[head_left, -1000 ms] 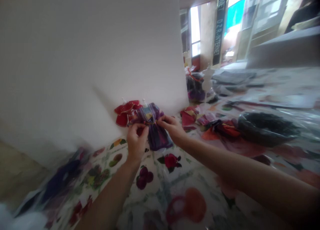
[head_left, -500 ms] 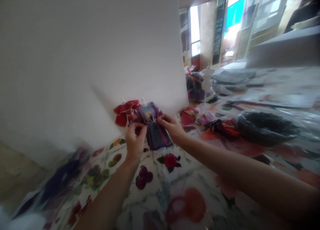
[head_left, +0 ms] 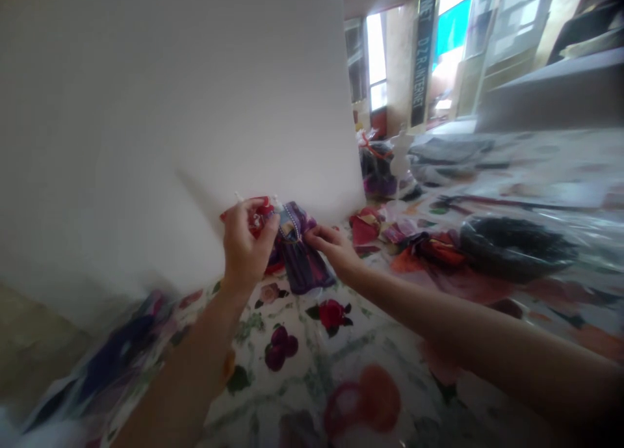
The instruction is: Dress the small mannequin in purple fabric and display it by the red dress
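Observation:
A small purple doll dress (head_left: 308,267) with a beaded, V-shaped trim on its bodice stands upright by the white wall. My right hand (head_left: 337,248) pinches its right side at the waist, thumb and fingertips together. My left hand (head_left: 246,243) is curled at the upper left of the bodice, thumb against the cloth and fingers bent above it. Part of a red doll outfit (head_left: 255,222) shows behind and through the curl of my left fingers. White tips of stands poke up above both garments.
A flowered plastic cloth (head_left: 336,344) covers the table. Right of the wall are a pale doll-shaped stand (head_left: 400,158), red and orange fabric pieces (head_left: 436,250) and a black coil in clear plastic (head_left: 517,243). Dark blue cloth (head_left: 119,344) lies at the left edge.
My left hand has moved up and left, from the waist of the purple dress to its shoulder, now covering much of the red outfit. My right hand stays at the waist.

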A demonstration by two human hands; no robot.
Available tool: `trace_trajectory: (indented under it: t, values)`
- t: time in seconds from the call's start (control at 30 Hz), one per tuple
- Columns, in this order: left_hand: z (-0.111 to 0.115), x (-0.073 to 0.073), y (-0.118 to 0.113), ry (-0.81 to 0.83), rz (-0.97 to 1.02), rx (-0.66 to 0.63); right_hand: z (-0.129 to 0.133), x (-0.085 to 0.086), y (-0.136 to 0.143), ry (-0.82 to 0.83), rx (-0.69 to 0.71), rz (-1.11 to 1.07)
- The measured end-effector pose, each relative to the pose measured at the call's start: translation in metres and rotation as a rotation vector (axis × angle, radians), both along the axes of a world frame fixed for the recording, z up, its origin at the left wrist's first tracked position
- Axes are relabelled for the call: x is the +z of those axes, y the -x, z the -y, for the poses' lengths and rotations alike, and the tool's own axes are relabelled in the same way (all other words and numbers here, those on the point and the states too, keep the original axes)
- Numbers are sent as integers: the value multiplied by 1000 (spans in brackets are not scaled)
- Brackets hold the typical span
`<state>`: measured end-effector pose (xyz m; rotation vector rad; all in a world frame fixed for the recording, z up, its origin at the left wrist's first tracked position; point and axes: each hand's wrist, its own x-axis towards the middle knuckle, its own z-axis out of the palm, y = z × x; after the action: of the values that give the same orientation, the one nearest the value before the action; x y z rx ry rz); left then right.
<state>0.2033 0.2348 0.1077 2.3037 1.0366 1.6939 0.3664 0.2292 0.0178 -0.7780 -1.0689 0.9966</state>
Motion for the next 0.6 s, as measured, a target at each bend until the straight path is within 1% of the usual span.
trace_trajectory:
  t: [0.1, 0.27, 0.47, 0.6]
  values:
    - [-17, 5, -5, 93, -101, -27, -1, 0, 1, 0, 4, -15]
    - [-29, 0, -3, 228, -101, -65, -4, -1, 3, 8, 4, -23]
    - [-35, -2, -1, 260, -56, -119, -6, 0, 5, -2, 31, -79]
    - [-38, -3, -1, 293, -24, -156, -6, 1, 5, 11, 13, -60]
